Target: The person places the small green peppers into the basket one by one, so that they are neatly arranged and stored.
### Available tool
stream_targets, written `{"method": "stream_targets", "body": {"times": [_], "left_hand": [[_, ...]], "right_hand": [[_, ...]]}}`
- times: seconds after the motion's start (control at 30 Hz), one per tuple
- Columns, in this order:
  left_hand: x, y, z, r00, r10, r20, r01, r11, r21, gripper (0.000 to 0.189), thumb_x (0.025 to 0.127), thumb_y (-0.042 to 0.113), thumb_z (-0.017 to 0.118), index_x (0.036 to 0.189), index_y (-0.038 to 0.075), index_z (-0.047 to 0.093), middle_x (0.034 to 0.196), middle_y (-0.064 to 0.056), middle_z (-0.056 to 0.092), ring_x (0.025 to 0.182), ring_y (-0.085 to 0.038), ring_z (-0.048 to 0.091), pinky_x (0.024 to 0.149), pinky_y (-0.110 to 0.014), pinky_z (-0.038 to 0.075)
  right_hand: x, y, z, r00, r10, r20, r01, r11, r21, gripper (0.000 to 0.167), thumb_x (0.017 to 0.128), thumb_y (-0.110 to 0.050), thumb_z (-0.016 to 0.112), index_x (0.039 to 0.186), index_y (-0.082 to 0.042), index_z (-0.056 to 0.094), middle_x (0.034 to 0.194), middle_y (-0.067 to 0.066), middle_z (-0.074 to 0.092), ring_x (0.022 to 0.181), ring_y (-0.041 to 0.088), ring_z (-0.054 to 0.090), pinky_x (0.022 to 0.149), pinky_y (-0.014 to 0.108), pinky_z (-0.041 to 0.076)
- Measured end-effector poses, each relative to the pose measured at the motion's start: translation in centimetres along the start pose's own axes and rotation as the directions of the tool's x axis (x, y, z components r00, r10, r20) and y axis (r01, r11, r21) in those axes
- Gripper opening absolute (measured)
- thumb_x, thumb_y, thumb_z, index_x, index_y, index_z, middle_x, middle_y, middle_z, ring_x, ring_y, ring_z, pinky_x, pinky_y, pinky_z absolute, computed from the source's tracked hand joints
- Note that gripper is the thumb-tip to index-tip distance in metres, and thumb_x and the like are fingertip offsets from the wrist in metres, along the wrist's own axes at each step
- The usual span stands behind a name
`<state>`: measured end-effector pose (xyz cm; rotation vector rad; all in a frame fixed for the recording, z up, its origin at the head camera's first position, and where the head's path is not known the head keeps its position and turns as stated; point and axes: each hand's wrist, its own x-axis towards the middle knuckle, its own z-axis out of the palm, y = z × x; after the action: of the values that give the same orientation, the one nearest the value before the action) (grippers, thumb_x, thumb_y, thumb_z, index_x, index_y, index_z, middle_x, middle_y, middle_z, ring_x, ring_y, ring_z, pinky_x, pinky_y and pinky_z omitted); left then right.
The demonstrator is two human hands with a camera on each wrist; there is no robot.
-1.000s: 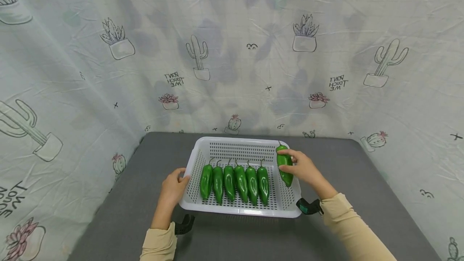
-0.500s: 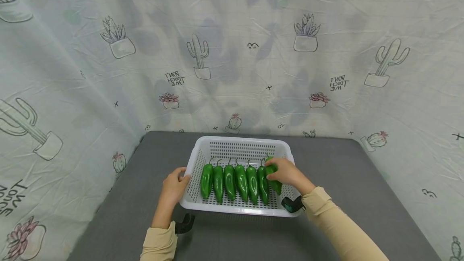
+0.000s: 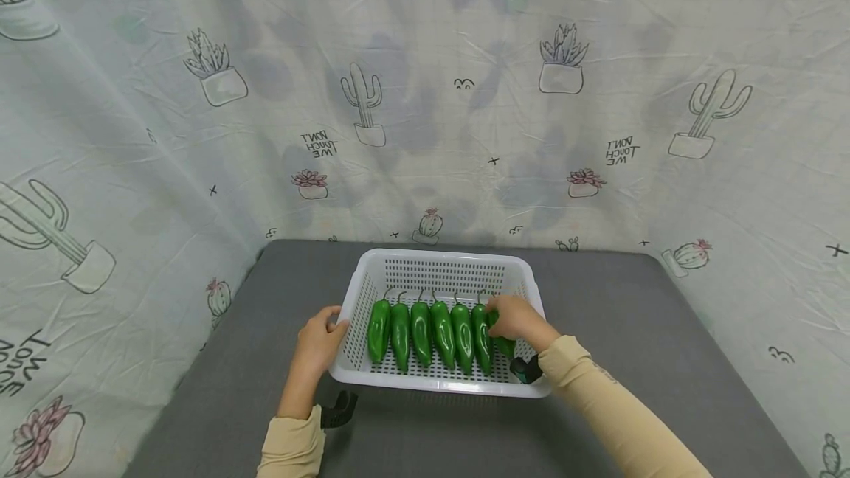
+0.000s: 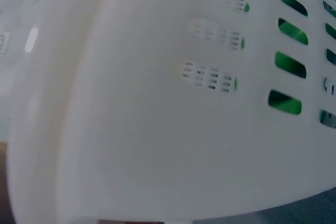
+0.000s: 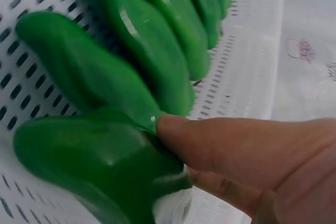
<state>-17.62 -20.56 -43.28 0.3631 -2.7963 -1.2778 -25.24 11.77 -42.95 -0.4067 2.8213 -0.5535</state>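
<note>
My right hand [image 3: 516, 318] is inside the white plastic basket [image 3: 438, 387], toward its right end. It pinches a green chili pepper [image 3: 506, 347] near the stem end, and in the head view the hand covers much of it. The right wrist view shows my thumb [image 5: 220, 142] against this pepper [image 5: 100, 153], close beside its neighbor. Several more green peppers [image 3: 441, 334] lie side by side in a row, stems pointing to the far side. At the basket's left end, my left hand [image 3: 317, 345] grips the rim. The left wrist view is filled by the basket wall [image 4: 142, 129].
The basket stands on a dark grey table [image 3: 412, 434]. Behind and beside the table hangs a pale cloth [image 3: 425, 116] printed with potted cacti. A black wrist device [image 3: 527, 369] on the right arm is over the basket's near right corner.
My right hand has carried the pepper leftward from the basket's right wall and lowered it beside the row's right end. My left hand has stayed on the rim.
</note>
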Motion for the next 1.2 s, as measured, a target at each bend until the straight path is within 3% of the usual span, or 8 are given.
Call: {"method": "stream_targets", "body": {"times": [0.33,0.57,0.73,0.93,1.03,1.2], "left_hand": [[-0.1,0.0,-0.1,1.0,-0.005,0.013,0.005,1.0,0.0,0.044,0.096,0.016,0.053,0.134,-0.004,0.047,0.096,-0.022,0.067,0.076,-0.029,0.066,0.062,-0.043,0.052],[-0.1,-0.1,-0.1,1.0,-0.007,0.004,0.007,1.0,0.008,0.044,0.095,0.016,0.054,0.133,-0.005,0.047,0.097,-0.023,0.067,0.076,-0.03,0.066,0.063,-0.044,0.052],[-0.1,-0.2,-0.1,1.0,-0.005,-0.002,0.005,1.0,0.01,0.044,0.095,0.015,0.054,0.133,-0.005,0.047,0.097,-0.024,0.067,0.076,-0.03,0.067,0.063,-0.044,0.053],[0.0,-0.3,-0.1,1.0,0.001,-0.012,0.0,1.0,0.018,0.043,0.095,0.015,0.054,0.132,-0.005,0.048,0.095,-0.023,0.067,0.076,-0.03,0.067,0.062,-0.043,0.052],[0.0,-0.3,-0.1,1.0,0.001,-0.013,-0.001,1.0,0.026,0.043,0.095,0.016,0.054,0.132,-0.005,0.048,0.095,-0.023,0.067,0.076,-0.03,0.066,0.063,-0.043,0.052],[0.1,-0.2,-0.1,1.0,0.004,-0.012,-0.003,1.0,0.031,0.043,0.095,0.016,0.054,0.133,-0.005,0.048,0.095,-0.022,0.067,0.075,-0.028,0.066,0.062,-0.042,0.052]], "right_hand": [[-0.1,-0.3,0.8,1.0,0.006,0.027,-0.003,0.994,-0.108,0.047,0.069,0.001,0.073,0.115,0.001,0.066,0.108,0.018,0.067,0.094,0.029,0.061,0.083,0.043,0.048],[-0.3,-0.6,0.8,0.996,0.018,0.093,-0.006,0.992,-0.125,0.054,0.073,-0.006,0.076,0.123,0.003,0.06,0.116,0.02,0.065,0.1,0.031,0.062,0.088,0.045,0.049],[-0.6,-0.4,0.1,0.994,0.005,0.109,0.001,0.999,-0.054,0.051,0.079,-0.013,0.073,0.125,0.003,0.058,0.124,0.02,0.06,0.114,0.037,0.057,0.094,0.049,0.044],[-1.6,0.3,-2.1,0.994,-0.076,0.081,0.069,0.994,0.085,0.052,0.088,-0.022,0.066,0.132,0.0,0.052,0.131,0.021,0.055,0.117,0.042,0.053,0.091,0.053,0.045],[-2.1,1.1,-3.4,0.993,-0.103,0.061,0.088,0.975,0.205,0.055,0.091,-0.028,0.062,0.137,-0.002,0.048,0.137,0.022,0.05,0.12,0.042,0.051,0.091,0.052,0.045],[-3.6,3.0,-5.4,0.994,-0.107,-0.036,0.113,0.925,0.363,0.058,0.095,-0.03,0.056,0.141,0.001,0.04,0.14,0.027,0.043,0.124,0.043,0.047,0.093,0.052,0.044]]}}
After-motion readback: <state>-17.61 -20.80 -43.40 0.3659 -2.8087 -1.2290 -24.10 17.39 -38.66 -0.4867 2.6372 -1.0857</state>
